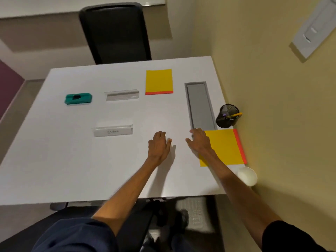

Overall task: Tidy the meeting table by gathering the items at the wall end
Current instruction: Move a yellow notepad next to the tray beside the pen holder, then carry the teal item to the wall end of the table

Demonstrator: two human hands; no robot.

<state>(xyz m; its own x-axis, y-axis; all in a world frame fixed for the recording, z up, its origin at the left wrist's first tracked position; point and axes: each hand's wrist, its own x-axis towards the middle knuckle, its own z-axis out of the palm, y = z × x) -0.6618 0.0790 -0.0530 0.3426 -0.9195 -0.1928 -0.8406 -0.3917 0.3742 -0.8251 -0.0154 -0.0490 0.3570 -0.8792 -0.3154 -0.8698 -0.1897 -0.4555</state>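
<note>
A yellow notepad with an orange spine (pixel 225 146) lies by the yellow wall at the table's right edge. My right hand (pixel 199 140) rests flat on its left corner, fingers spread. My left hand (pixel 160 144) lies open on the bare white table (pixel 72 160) just left of it, holding nothing. A second yellow notepad (pixel 159 81) lies further off. Two clear name stands (pixel 112 130) (pixel 122 95) and a green eraser (pixel 78 98) sit to the left. A black mesh pen cup (pixel 227 116) with pens and a white paper cup (pixel 247 176) stand against the wall.
A grey cable hatch (pixel 200 106) is set into the table beside the pen cup. A black office chair (pixel 116 31) stands at the far side. Another dark chair is below the near edge by my legs. A white panel (pixel 314 26) hangs on the wall.
</note>
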